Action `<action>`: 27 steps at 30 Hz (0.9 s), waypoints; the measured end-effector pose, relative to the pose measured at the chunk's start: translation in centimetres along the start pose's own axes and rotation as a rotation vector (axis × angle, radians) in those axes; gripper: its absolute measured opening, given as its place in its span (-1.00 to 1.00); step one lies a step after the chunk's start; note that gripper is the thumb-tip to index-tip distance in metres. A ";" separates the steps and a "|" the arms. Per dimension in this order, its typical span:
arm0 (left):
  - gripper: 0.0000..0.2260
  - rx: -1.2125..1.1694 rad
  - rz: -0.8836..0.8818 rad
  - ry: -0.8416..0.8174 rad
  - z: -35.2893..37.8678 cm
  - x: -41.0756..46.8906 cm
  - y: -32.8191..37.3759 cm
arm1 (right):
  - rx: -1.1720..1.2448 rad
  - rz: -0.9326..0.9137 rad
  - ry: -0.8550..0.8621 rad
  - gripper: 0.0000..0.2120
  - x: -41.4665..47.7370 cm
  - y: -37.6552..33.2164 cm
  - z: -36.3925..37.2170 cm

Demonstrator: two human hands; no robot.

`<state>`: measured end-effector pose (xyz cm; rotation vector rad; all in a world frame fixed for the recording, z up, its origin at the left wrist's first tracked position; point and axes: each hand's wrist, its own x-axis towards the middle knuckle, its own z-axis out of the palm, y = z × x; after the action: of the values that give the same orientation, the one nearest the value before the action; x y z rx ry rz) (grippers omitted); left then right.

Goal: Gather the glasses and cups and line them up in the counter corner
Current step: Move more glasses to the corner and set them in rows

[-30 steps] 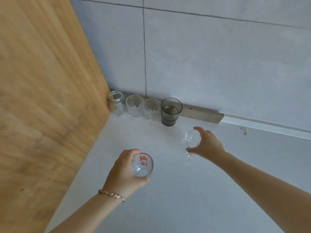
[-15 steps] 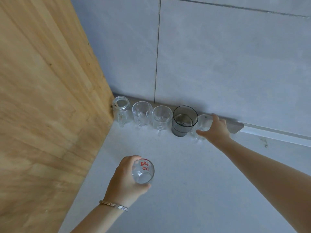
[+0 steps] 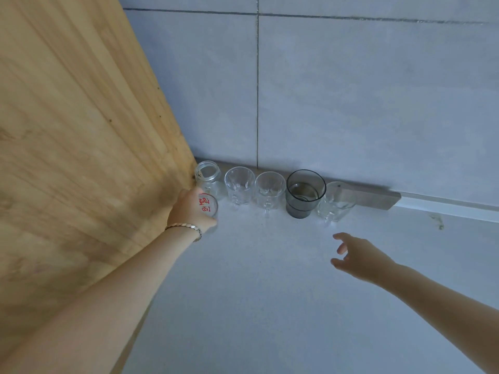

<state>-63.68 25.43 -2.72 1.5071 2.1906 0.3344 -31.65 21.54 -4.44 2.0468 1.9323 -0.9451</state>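
Hidden: the left hand [image 3: 190,209] covers most of the red-printed glass [image 3: 208,207]; only its rim and the red characters show. Whether its base touches the counter [image 3: 270,306] cannot be told. The print is too small to read.
Cut off: both forearms run out of the bottom edge; the wooden panel [image 3: 81,130] fills the left side.
Hard to make out: the rightmost clear glass [image 3: 335,203] blends into the grey wall strip [image 3: 372,197] behind it.
Row: glass jar [image 3: 208,179] against the panel, then two clear handled mugs [image 3: 239,184] [image 3: 270,190], then a smoky grey tumbler [image 3: 305,194], then the clear glass, all along the tiled wall [image 3: 351,103].
Change: half a second ago the right hand [image 3: 359,259] gripped the clear glass beside the tumbler; it has let go and drawn back toward the viewer. The left hand has carried the printed glass from mid-counter up to the corner.
Left grip: fingers wrapped round the printed glass, which sits just in front of the jar, beside the panel.
Right grip: fingers spread and loose, holding nothing, hovering apart from the row.
Wrist: a metal bracelet [image 3: 186,228] on the left.
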 end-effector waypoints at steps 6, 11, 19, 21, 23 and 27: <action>-0.56 0.228 0.006 -0.058 -0.4 2.4 -1.1 | 0.035 -0.042 0.000 -0.56 -1.7 0.7 0.7; -0.55 0.481 0.025 -0.121 -0.9 2.6 -1.7 | 0.030 -0.069 -0.001 -0.59 -2.8 0.7 1.0; -0.41 0.654 0.169 -0.087 0.2 -1.9 -0.9 | -0.004 -0.056 -0.020 -0.60 -4.9 1.4 1.4; -0.40 0.694 0.244 -0.102 1.0 -4.6 0.6 | -0.021 -0.046 -0.046 -0.61 -5.8 2.1 1.4; -0.55 0.710 0.318 -0.200 2.4 -7.2 2.4 | -0.044 -0.030 -0.085 -0.61 -7.1 3.2 1.5; -0.92 0.564 0.307 -0.512 6.1 -11.1 6.7 | -0.070 0.039 -0.167 -0.60 -9.9 6.9 1.8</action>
<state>-51.92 17.26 -2.45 1.9533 1.7092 -0.5720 -25.28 11.38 -2.45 1.8945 1.8078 -0.9909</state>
